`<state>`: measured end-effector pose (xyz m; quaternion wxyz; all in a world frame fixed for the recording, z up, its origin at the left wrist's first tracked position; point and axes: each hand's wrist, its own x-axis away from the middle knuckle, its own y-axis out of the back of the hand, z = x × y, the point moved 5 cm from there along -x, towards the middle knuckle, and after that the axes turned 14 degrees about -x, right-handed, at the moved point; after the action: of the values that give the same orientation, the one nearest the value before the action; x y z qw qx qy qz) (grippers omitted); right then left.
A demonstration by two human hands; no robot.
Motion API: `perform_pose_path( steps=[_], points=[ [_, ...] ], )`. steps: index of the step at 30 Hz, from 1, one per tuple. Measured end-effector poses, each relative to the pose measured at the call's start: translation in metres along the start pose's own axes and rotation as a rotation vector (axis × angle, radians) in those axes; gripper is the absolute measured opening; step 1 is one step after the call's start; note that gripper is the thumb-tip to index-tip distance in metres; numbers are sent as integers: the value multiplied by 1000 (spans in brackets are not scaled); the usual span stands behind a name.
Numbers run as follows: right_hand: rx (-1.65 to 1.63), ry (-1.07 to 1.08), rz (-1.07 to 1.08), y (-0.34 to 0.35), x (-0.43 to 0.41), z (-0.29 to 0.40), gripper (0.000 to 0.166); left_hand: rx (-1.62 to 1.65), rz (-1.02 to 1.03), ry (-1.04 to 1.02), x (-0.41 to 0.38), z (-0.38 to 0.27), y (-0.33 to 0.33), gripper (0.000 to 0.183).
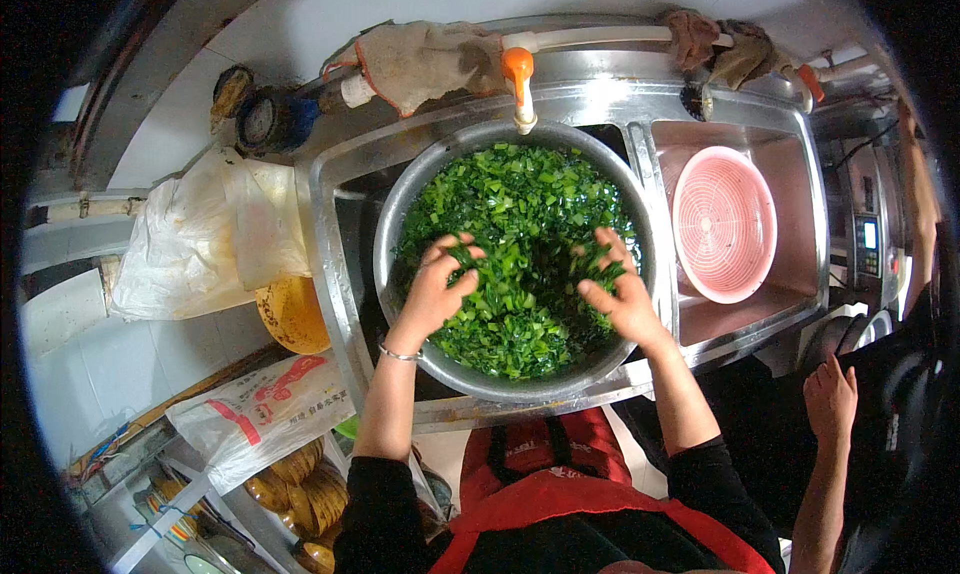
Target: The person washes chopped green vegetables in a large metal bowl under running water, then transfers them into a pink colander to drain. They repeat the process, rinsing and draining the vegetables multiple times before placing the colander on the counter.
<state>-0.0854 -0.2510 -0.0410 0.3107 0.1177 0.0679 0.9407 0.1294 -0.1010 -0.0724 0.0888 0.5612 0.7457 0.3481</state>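
A large round metal basin (388,289) sits over the left bowl of a stainless-steel sink, full of chopped green leafy vegetables (510,199) in water. My left hand (442,285) is at the basin's left side, fingers spread and curled, with bits of greens on them. My right hand (619,293) is at the right side, fingers apart, with some chopped greens against the fingers and palm. Between the hands a darker hollow shows among the greens. A tap with an orange handle (517,64) stands above the basin's far rim.
A pink plastic colander (763,221) lies in the right sink bowl (795,289). Cloth gloves (431,60) hang on the pipe behind. Plastic bags (202,236) and an orange bowl (296,315) are at left. Another person's hand (831,398) is at the right, near a scale display (870,236).
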Motion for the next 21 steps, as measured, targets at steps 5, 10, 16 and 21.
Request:
perform_pose_path(
  steps=[5,10,16,21],
  points=[
    [-562,-489,-270,15,-56,-107,78,500,-214,362,-49,75,1,40],
    [-670,-704,-196,-18,-115,-174,79,1103,-72,642,-103,97,-52,52],
    [-772,-592,-85,-33,-116,-237,50,1424,122,429,-104,92,-90,47],
    [-719,-571,-92,-39,-89,-135,62,1658,397,1,-79,55,-76,44]
  ],
)
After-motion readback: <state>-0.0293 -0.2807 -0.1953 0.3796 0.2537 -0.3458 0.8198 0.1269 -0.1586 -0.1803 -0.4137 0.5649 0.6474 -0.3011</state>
